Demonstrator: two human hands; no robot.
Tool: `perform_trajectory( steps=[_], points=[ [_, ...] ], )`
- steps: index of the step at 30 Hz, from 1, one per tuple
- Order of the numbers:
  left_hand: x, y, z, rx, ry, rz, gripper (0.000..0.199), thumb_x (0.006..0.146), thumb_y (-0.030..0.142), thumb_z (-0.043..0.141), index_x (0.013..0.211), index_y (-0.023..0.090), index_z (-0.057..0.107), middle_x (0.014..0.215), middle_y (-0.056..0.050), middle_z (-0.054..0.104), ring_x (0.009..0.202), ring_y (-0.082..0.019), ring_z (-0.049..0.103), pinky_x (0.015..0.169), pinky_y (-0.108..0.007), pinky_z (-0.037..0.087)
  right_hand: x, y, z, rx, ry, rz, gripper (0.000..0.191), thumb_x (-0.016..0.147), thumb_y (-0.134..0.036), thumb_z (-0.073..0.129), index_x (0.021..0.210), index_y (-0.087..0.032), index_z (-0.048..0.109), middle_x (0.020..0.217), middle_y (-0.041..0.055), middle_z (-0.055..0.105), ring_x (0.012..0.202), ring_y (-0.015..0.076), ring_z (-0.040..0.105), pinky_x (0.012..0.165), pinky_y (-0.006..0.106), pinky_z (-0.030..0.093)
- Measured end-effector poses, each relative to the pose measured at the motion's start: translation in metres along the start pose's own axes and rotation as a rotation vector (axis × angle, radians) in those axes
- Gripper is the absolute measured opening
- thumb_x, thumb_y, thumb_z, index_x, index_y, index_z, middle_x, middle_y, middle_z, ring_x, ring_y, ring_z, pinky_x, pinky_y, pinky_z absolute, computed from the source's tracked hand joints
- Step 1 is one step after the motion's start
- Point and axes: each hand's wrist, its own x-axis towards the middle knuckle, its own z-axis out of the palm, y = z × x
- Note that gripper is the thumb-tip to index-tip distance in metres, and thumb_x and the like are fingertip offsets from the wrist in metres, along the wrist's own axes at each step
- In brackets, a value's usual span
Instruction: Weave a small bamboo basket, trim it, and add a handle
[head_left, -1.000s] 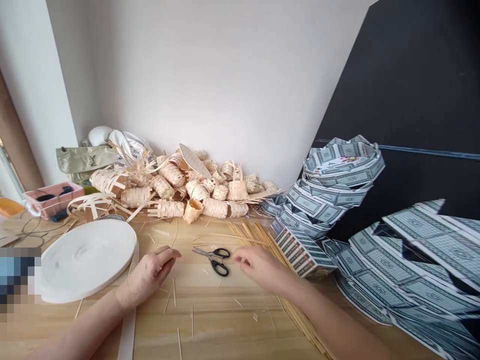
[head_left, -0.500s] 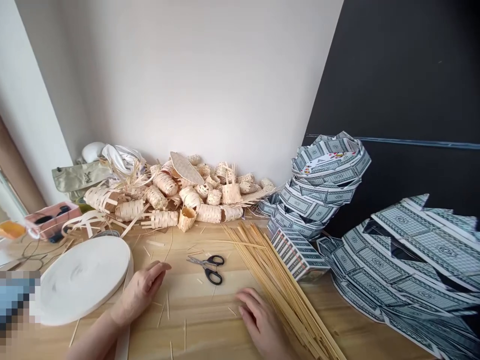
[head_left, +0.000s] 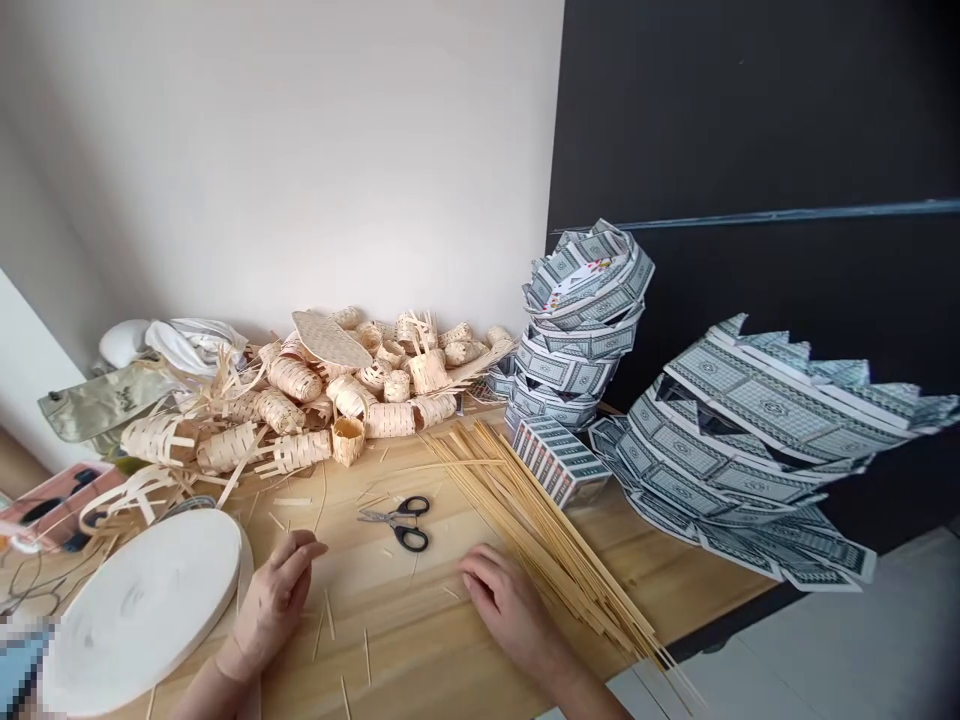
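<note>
My left hand [head_left: 274, 598] rests on the wooden table beside a large white coiled roll [head_left: 142, 612], its fingers curled together, nothing visible in them. To the right, my right hand [head_left: 504, 603] lies on the table with loosely curled fingers, and nothing shows in its grip. Black-handled scissors [head_left: 405, 522] lie partly opened between and beyond the hands, touched by neither. A bundle of long thin strips [head_left: 555, 530] runs diagonally past the right hand. Short strip scraps [head_left: 367, 657] are scattered between the hands.
Small woven baskets [head_left: 292, 380] are heaped along the wall. Folded-card structures [head_left: 577, 320] stand at the back right, with a larger one [head_left: 750, 430] at the right and a card box [head_left: 559, 458] near the strips. A pink container [head_left: 52, 505] sits at the left.
The view has turned to the right, showing more of the right card structure, the table's edge and the floor. Both hands keep nearly the same pose, and the scissors have stayed put.
</note>
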Motion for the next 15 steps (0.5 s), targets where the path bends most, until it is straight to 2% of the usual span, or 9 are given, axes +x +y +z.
perform_trajectory(
  steps=[4,6,8,10,11,13,15],
  points=[
    [0.017,0.020,-0.035,0.052,-0.028,0.078,0.028,0.084,0.006,0.036,0.094,0.018,0.059,0.083,-0.005,0.064,0.071,-0.010,0.065,0.063,-0.016,0.051,-0.002,0.003,-0.001,0.010,0.000,-0.040,0.025,0.085,-0.011,0.036,0.076,-0.017,0.058,0.078,0.0048,0.059,0.073,0.0166,0.057,0.066,0.028,0.045],
    [0.020,0.036,-0.052,0.089,-0.047,0.047,0.024,0.085,0.009,0.040,0.095,0.018,0.060,0.085,-0.006,0.066,0.072,-0.011,0.064,0.063,-0.017,0.050,-0.006,0.008,0.001,0.008,0.008,-0.079,0.026,0.085,-0.013,0.035,0.078,-0.018,0.060,0.080,0.0060,0.061,0.074,0.0175,0.060,0.066,0.028,0.047],
    [0.016,0.049,-0.063,0.114,-0.049,-0.061,0.019,0.087,0.014,0.042,0.093,0.018,0.060,0.074,-0.003,0.065,0.061,-0.009,0.061,0.057,-0.016,0.047,-0.009,0.017,0.004,-0.010,0.026,-0.121,0.027,0.086,-0.017,0.035,0.080,-0.018,0.062,0.082,0.0072,0.064,0.075,0.0183,0.062,0.065,0.028,0.049],
    [0.004,0.057,-0.066,0.129,-0.013,-0.266,0.017,0.088,0.020,0.044,0.095,0.018,0.060,0.056,0.003,0.060,0.047,-0.007,0.054,0.050,-0.015,0.043,-0.011,0.028,0.006,-0.030,0.022,-0.169,0.027,0.088,-0.022,0.036,0.082,-0.019,0.063,0.085,0.0076,0.065,0.075,0.0185,0.064,0.065,0.028,0.051],
    [-0.004,0.059,-0.065,0.127,-0.005,-0.341,0.016,0.088,0.023,0.045,0.088,0.018,0.060,0.050,0.005,0.056,0.043,-0.007,0.051,0.047,-0.015,0.041,-0.011,0.034,0.007,-0.039,0.000,-0.196,0.027,0.088,-0.024,0.038,0.083,-0.019,0.063,0.086,0.0075,0.066,0.076,0.0184,0.064,0.065,0.027,0.052],
    [-0.023,0.061,-0.061,0.175,0.022,-0.435,0.021,0.087,0.027,0.047,0.072,0.018,0.059,0.051,0.004,0.057,0.046,-0.007,0.051,0.048,-0.014,0.040,-0.009,0.046,0.008,-0.056,-0.040,-0.244,0.026,0.088,-0.029,0.040,0.084,-0.021,0.064,0.087,0.0070,0.066,0.077,0.0182,0.065,0.064,0.026,0.053],
    [-0.043,0.060,-0.060,0.231,0.048,-0.510,0.025,0.087,0.027,0.047,0.066,0.017,0.057,0.052,0.004,0.057,0.047,-0.007,0.052,0.048,-0.015,0.040,-0.009,0.056,0.008,-0.058,-0.065,-0.275,0.027,0.089,-0.032,0.040,0.083,-0.021,0.064,0.087,0.0075,0.067,0.077,0.0186,0.066,0.063,0.025,0.053]
  ],
)
